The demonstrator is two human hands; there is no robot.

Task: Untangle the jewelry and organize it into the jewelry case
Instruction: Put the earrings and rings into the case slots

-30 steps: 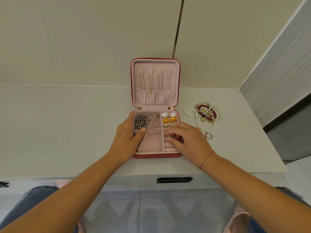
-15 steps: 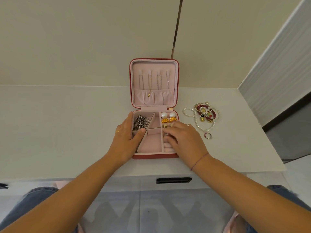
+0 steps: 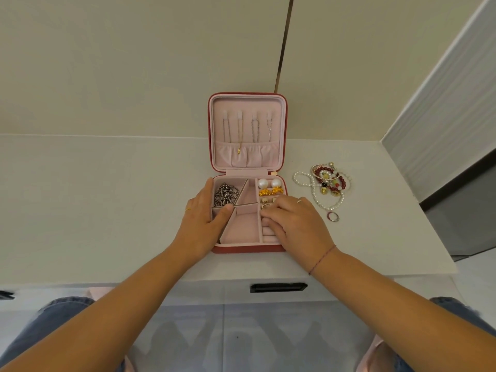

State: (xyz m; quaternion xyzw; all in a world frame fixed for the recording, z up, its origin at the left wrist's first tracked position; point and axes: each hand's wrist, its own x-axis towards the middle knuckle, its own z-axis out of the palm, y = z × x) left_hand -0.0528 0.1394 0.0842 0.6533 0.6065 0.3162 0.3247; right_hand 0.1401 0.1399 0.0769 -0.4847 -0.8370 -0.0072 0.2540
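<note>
Step (judged): filling ring roll | my left hand flat, fingers straight, bracing case | right hand curled over roll, grip unclear | next: separate tangle on counter beside case.

White bench with a black recessed drawer handle in its front edge. Behind the bench, cream wall panels split by a dark vertical strip; right of it, a grey ribbed panel. Below it, glossy grey floor.
</note>
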